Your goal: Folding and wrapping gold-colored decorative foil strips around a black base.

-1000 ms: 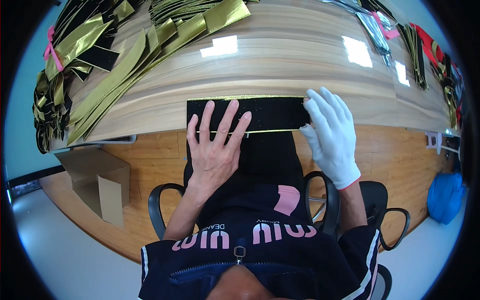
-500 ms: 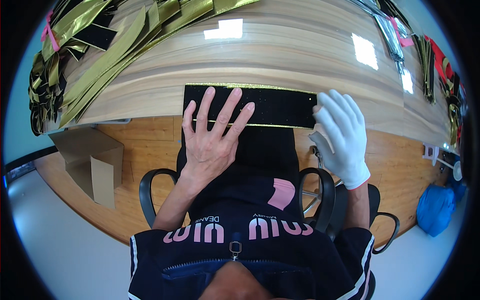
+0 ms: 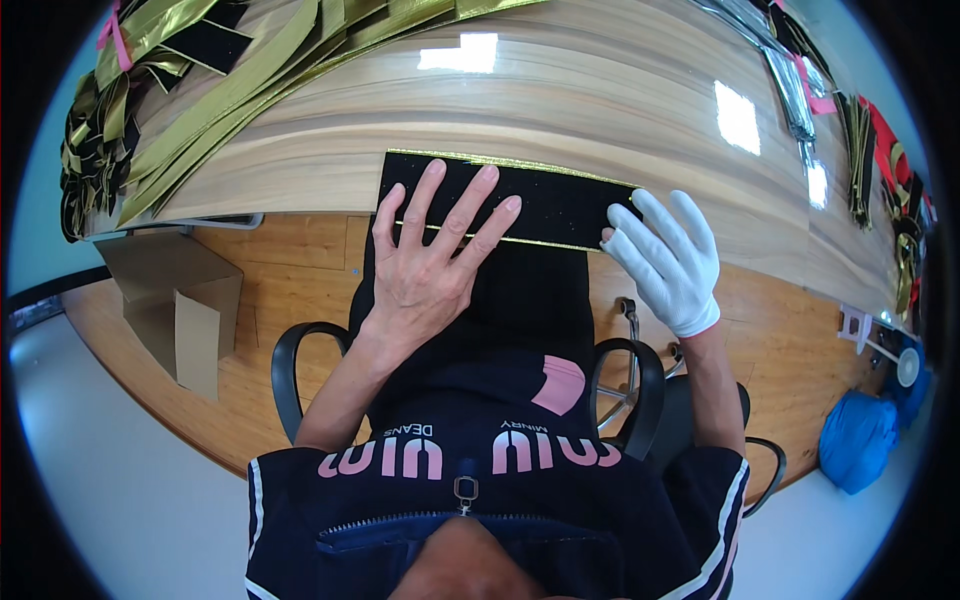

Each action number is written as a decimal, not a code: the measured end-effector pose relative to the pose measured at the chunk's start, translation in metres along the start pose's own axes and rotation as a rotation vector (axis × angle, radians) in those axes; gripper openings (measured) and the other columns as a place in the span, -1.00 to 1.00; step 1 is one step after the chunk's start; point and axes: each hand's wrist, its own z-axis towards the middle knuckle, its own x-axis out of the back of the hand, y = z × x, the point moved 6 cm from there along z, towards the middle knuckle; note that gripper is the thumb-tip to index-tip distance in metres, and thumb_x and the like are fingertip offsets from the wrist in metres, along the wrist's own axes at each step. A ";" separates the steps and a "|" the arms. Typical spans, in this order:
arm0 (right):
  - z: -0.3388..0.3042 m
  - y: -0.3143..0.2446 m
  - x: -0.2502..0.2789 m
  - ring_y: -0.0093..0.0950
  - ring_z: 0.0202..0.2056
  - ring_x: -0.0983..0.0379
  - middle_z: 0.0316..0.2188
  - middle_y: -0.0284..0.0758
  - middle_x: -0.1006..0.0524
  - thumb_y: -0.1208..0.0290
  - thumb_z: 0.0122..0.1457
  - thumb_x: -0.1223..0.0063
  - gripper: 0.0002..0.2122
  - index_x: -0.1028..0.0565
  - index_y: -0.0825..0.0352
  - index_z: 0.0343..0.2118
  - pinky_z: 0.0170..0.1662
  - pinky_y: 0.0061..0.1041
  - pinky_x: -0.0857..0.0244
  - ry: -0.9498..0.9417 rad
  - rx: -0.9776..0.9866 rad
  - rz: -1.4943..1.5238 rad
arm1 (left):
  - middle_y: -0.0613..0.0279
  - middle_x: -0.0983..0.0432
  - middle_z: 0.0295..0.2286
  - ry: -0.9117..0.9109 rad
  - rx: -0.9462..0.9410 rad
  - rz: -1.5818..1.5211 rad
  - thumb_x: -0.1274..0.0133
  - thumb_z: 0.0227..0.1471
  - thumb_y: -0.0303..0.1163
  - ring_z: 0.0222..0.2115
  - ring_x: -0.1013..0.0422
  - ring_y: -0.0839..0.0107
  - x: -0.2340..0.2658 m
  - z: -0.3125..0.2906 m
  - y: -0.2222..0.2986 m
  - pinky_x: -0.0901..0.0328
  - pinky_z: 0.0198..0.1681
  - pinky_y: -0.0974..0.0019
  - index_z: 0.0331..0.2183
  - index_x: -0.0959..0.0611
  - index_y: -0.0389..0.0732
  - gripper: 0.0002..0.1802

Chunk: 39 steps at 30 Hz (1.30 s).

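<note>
A black fabric strip with shiny gold edging along both long sides lies across the front edge of the table, its near side reaching past that edge. My bare left hand rests on its left part, palm down, with the fingers stretched and spread. At the strip's right end is my right hand, in a white glove, its fingers extended and the fingertips over or touching the strip's end. A bare fingertip shows at the glove's left side; my right thumb is mostly hidden.
Long gold ribbons and a gold-and-black bundle lie on the table's left. Silver, gold and red bundles lie at its right. Below are a cardboard box, chair armrests and a blue bag.
My right hand has moved left and in over the strip's right end, its fingers tilting toward the strip. The left hand keeps its place on the strip. The whole view has shifted slightly.
</note>
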 end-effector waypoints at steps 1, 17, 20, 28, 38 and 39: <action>-0.002 0.001 -0.001 -0.23 0.10 -0.59 0.01 -0.40 -0.70 0.41 0.13 -0.43 -0.61 -0.60 0.09 0.04 0.32 -0.09 -0.26 0.025 0.012 -0.020 | 0.43 -0.22 0.40 -0.006 -0.002 -0.005 -0.08 0.05 -0.56 0.39 -0.12 0.05 0.001 0.000 0.000 0.04 0.40 -0.13 0.30 -0.52 0.26 -0.20; -0.035 0.000 0.039 -0.38 -0.14 -0.62 -0.12 -0.14 -0.66 0.57 0.25 -0.17 -0.80 -0.61 0.41 -0.07 -0.01 -0.39 -0.47 -0.036 -0.882 0.575 | 0.36 -0.28 0.36 -0.005 0.003 -0.082 -0.29 0.01 -0.45 0.36 -0.15 0.01 0.009 0.005 0.002 0.04 0.39 -0.14 0.28 -0.53 0.18 -0.22; -0.046 -0.011 0.008 -0.54 -0.33 -0.57 -0.23 -0.22 -0.68 0.38 0.40 -0.02 -0.75 -0.61 0.50 -0.11 -0.17 -0.57 -0.42 -0.086 -1.262 0.864 | 0.36 -0.28 0.37 -0.017 -0.001 -0.071 -0.30 0.01 -0.45 0.36 -0.15 0.01 0.009 0.005 0.002 0.03 0.39 -0.14 0.28 -0.52 0.17 -0.21; -0.029 -0.015 -0.015 -0.70 -0.50 -0.47 -0.47 -0.37 -0.62 0.22 0.42 -0.10 -0.69 -0.64 0.40 -0.33 -0.41 -0.69 -0.29 0.013 -1.523 1.086 | 0.36 -0.28 0.36 -0.015 -0.006 -0.079 -0.31 0.00 -0.45 0.36 -0.15 0.02 0.008 0.005 0.003 0.03 0.39 -0.14 0.28 -0.53 0.16 -0.21; -0.027 -0.019 -0.016 -0.73 -0.59 -0.37 -0.58 -0.44 -0.55 0.25 0.39 -0.15 -0.72 -0.64 0.37 -0.35 -0.48 -0.68 -0.18 0.159 -1.484 1.081 | 0.42 -0.22 0.40 -0.034 -0.004 -0.061 -0.12 0.08 -0.51 0.39 -0.11 0.04 0.005 0.004 0.000 0.05 0.40 -0.13 0.32 -0.49 0.23 -0.22; -0.028 -0.020 -0.016 -0.72 -0.59 -0.36 -0.59 -0.44 -0.54 0.25 0.39 -0.15 -0.73 -0.64 0.38 -0.35 -0.49 -0.68 -0.18 0.158 -1.517 1.085 | 0.42 -0.22 0.40 -0.033 -0.005 -0.057 -0.11 0.09 -0.51 0.39 -0.11 0.05 0.005 0.003 -0.001 0.05 0.40 -0.13 0.32 -0.49 0.23 -0.22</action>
